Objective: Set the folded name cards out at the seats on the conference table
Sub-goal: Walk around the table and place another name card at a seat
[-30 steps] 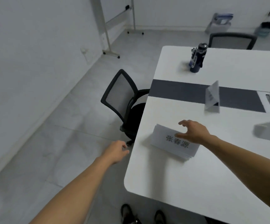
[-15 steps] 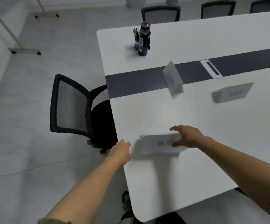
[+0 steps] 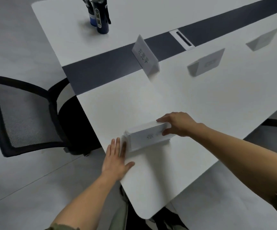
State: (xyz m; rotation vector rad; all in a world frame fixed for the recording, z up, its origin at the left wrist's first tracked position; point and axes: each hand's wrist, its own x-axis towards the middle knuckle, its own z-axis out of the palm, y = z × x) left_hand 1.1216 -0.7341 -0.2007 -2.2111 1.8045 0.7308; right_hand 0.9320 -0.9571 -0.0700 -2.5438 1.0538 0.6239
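Card stack lies near the table's left edge, close to its rounded near corner. The right hand grips the stack's right end, thumb on the near face and fingers over the top. The left hand lies flat at the table edge, fingers straight, tips touching the stack's left end. Bare tabletop spreads beyond and to the right. A chair sits against the left edge just past the stack. Three standing cards are farther on: one by the dark strip, two off to the right. A bottle stands well apart.
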